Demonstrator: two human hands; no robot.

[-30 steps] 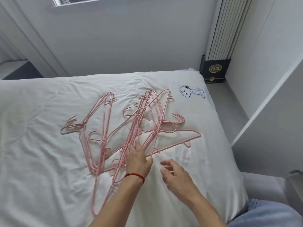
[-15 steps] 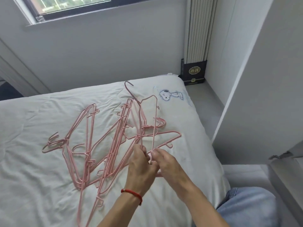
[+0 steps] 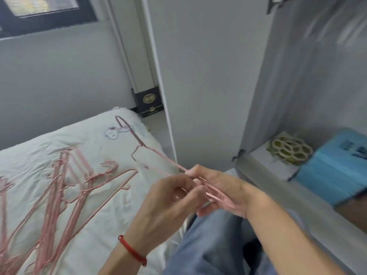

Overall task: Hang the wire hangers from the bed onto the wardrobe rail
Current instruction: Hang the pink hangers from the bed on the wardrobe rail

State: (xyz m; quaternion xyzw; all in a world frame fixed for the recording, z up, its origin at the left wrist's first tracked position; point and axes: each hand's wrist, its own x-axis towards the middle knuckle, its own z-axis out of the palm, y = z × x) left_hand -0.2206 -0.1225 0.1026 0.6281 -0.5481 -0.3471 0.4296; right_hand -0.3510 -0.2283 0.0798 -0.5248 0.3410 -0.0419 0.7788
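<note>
Both hands meet over the edge of the bed (image 3: 95, 231), holding one pink wire hanger (image 3: 156, 154) lifted off the bedding. The left hand (image 3: 168, 197), with a red bracelet (image 3: 132, 251) at its wrist, has its fingers curled round the wire at the near end of the hanger. The right hand (image 3: 220, 192) sits just beside it, touching it, thumb and fingers pinching the same bundle of wire, part of which runs on past the grip across its palm. Motion blur hides whether that is one hanger or several.

From the grip the hanger stretches up and away to the left, its hook (image 3: 119, 121) the farthest point, hanging above a cartoon dog print (image 3: 113, 132) on the quilt. Left of the grip and below the raised hanger, the remaining pink hangers (image 3: 59, 187) lie tangled flat on the bed. Right of the grip stands the open wardrobe (image 3: 317, 80); on its shelf, beyond the right wrist, lie a blue box (image 3: 337, 167) and a cream-and-gold patterned item (image 3: 290, 149). Under the hands shows a knee in blue jeans (image 3: 210, 241). Beyond the hanger's hook a black box (image 3: 149, 102) stands on the floor by the wall
</note>
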